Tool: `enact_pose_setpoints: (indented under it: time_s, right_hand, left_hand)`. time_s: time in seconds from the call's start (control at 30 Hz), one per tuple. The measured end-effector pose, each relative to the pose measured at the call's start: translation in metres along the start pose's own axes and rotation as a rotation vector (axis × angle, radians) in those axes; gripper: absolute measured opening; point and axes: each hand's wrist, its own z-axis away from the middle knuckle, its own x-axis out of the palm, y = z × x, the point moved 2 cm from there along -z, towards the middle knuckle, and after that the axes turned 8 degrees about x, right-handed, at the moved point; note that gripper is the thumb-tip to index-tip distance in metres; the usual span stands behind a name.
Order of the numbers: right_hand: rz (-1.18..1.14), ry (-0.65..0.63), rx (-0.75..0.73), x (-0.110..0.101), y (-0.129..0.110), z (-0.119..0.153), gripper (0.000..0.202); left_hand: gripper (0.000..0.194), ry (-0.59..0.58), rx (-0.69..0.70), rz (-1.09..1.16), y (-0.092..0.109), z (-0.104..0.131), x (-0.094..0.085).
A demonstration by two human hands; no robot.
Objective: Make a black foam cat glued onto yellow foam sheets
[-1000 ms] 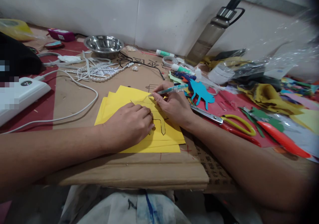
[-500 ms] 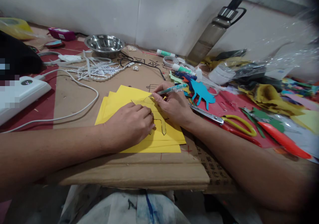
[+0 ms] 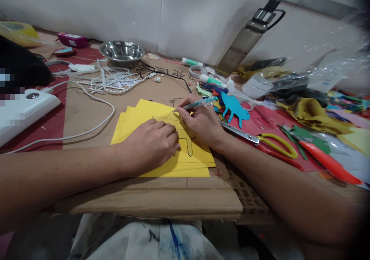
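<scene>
Yellow paper [image 3: 144, 107], a loose stack of overlapping sheets, lies on the brown cardboard [image 3: 156, 198] that covers the near middle of the table [image 3: 54, 134]; dark outlines are visible on the top sheet, partly hidden by my hands. My right grip [image 3: 200, 121] is closed around a pen [image 3: 204, 102] with a light blue patterned barrel, its shaft slanting up to the right and its tip directed at the far part of the top sheet. My left grip [image 3: 152, 146] lies palm down on the near left part of the sheets, fingers bent; I cannot tell whether they pinch anything beneath. Just right of my right grip are a blue paper cutout [image 3: 234, 108] and scissors [image 3: 250, 137] with one yellow and one red handle, blades toward my wrist. Farther right lie an orange-red knife [image 3: 329, 163], green paper scraps [image 3: 310, 138] and mustard-coloured cloth [image 3: 313, 115]. Beyond the cutout are two glue sticks [image 3: 214, 81] and a tape roll [image 3: 197, 71]; a tilted-looking grey bottle [image 3: 244, 40] stands near the wall [image 3: 185, 21]. On the far left, a steel bowl [image 3: 121, 53] sits behind white bead strings [image 3: 115, 83]. At the left edge, a white cable [image 3: 112, 109] runs from a white device [image 3: 26, 109], near a dark cloth [image 3: 21, 65].
</scene>
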Motion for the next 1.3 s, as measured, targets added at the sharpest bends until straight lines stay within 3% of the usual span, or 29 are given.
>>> enact_pose_setpoints:
  time_s: [1.3]
  right_hand:
    - [0.027, 0.008, -0.018, -0.0005, 0.0018, 0.0009, 0.009]
  left_hand:
    - [0.029, 0.015, 0.006, -0.003, 0.0, -0.0001, 0.0001]
